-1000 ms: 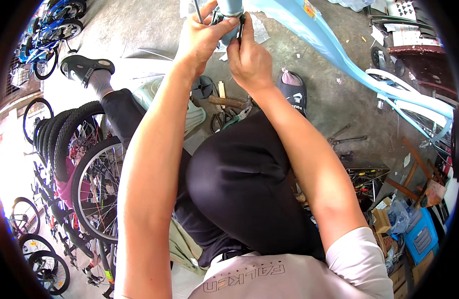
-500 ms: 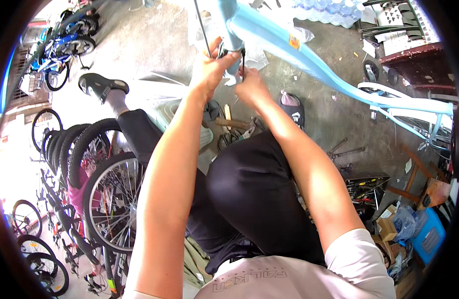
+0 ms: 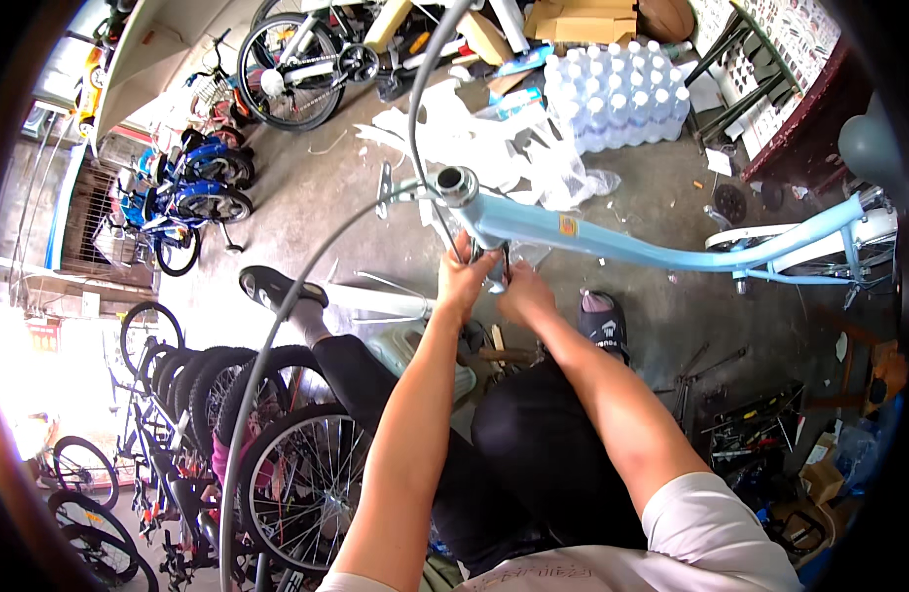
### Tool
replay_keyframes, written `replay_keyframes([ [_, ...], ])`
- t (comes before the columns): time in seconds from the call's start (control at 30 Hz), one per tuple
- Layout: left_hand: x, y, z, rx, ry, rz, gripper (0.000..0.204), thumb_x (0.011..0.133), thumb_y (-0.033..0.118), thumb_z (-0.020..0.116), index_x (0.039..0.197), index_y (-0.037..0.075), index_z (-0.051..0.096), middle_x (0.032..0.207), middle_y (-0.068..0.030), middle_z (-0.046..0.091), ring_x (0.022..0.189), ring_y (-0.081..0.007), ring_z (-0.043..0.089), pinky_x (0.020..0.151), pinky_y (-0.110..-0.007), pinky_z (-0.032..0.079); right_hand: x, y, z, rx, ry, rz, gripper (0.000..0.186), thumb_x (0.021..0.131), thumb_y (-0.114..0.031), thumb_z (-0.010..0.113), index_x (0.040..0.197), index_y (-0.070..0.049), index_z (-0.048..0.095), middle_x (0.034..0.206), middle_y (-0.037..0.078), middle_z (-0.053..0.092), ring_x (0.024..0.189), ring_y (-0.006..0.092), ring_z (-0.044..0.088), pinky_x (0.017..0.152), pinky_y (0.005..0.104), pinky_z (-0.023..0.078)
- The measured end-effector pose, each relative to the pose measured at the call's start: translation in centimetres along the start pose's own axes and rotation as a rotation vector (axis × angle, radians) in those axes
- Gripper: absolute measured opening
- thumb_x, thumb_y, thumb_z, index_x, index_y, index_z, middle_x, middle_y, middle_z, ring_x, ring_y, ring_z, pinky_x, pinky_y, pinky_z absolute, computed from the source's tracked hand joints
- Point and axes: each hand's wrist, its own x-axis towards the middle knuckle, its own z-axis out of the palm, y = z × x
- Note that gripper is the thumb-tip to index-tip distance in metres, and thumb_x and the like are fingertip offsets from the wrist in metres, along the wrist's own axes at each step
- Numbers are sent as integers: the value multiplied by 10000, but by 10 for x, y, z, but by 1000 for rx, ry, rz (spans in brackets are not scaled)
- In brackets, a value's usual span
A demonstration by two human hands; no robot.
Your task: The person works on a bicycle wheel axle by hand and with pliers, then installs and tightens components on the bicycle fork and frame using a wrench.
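Gripping one light-blue bicycle frame (image 3: 612, 242): two hands, left hand (image 3: 464, 281), right hand (image 3: 523, 296).

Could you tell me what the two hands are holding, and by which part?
Both the left hand and right hand grip the light blue bicycle frame at its front end, just below the head tube; what the fingers pinch cannot be told.

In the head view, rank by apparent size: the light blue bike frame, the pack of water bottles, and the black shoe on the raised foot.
1. Light blue frame, spanning from centre to the right edge.
2. Bottle pack.
3. Black shoe.
Apparent size only: the pack lies farther from the camera, so it looks smaller than it would up close.
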Motion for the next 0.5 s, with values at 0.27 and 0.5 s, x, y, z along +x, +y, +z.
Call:
replay_keyframes([
  [0.27, 2, 2, -5, -14, -3, -51, 529, 853, 63, 740, 1353, 25, 571, 1130, -43, 710, 991, -120, 642, 879, -290, 501, 4, 4, 10, -11, 93, -114, 388, 801, -156, 613, 1181, -96, 657, 1271, 121, 601, 1188, 378, 603, 961, 486, 509],
  [0.5, 1, 8, -2, -52, -33, -42, 519, 860, 34, 730, 1353, 10, 565, 1148, -49, 706, 1026, -121, 639, 900, -297, 501, 17, 16, 19, -26, 113, -180, 452, 790, -155, 599, 1240, -135, 639, 1201, 132, 599, 1160, 356, 617, 943, 483, 526],
])
